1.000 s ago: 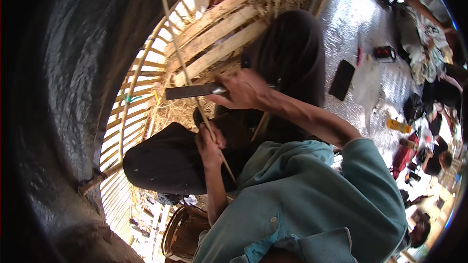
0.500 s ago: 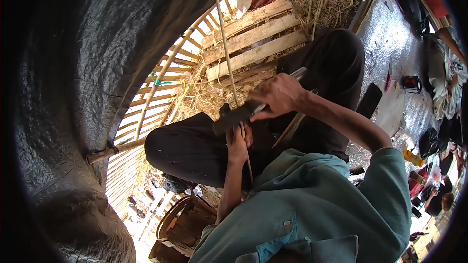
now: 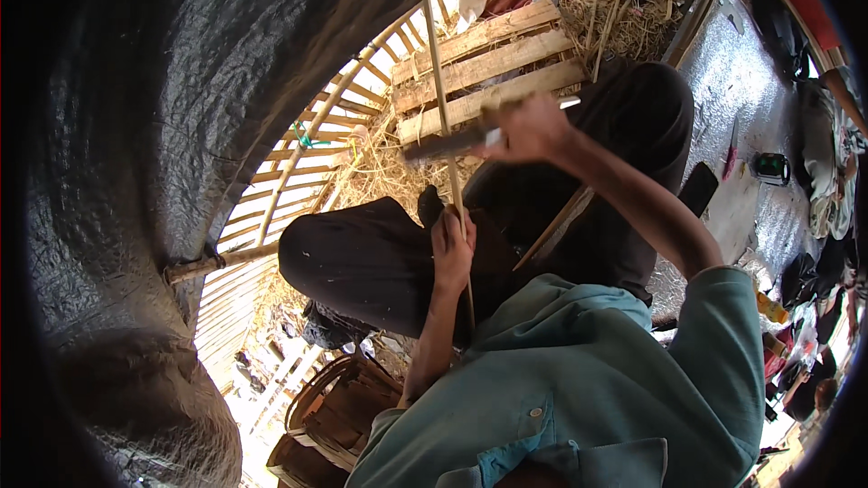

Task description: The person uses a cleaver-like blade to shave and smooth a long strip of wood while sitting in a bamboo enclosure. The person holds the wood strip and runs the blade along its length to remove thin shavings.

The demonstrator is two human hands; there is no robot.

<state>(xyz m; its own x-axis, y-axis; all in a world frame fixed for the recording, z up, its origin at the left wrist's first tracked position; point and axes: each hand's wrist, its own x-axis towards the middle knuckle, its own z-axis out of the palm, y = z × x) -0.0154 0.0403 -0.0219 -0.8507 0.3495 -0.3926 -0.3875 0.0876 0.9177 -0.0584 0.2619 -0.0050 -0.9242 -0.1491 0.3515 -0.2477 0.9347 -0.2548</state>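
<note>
A long, thin bamboo strip (image 3: 438, 63) runs from the top of the view down past my lap. My left hand (image 3: 452, 242) is closed around its lower part, above my bent leg. In my right hand (image 3: 532, 131) is a large knife (image 3: 445, 145) with a broad, dark blade, its shiny handle end sticking out beyond the fist. The blade lies across the strip, a little above my left hand; motion blurs it, and I cannot tell whether it touches. A pointed wooden piece (image 3: 553, 228) rests by my right thigh, partly behind my right forearm.
Ahead stands a slatted wooden crate (image 3: 493, 63) amid straw. A bamboo slat fence (image 3: 298, 158) and dark plastic sheeting (image 3: 136, 172) border the left. A woven basket (image 3: 339, 407) sits at lower left. On the right lie a red-handled knife (image 3: 731, 158) and a small black device (image 3: 771, 168).
My right hand has moved the knife up along the bamboo strip, farther from my left hand. The left hand keeps its hold, and the whole view has shifted slightly.
</note>
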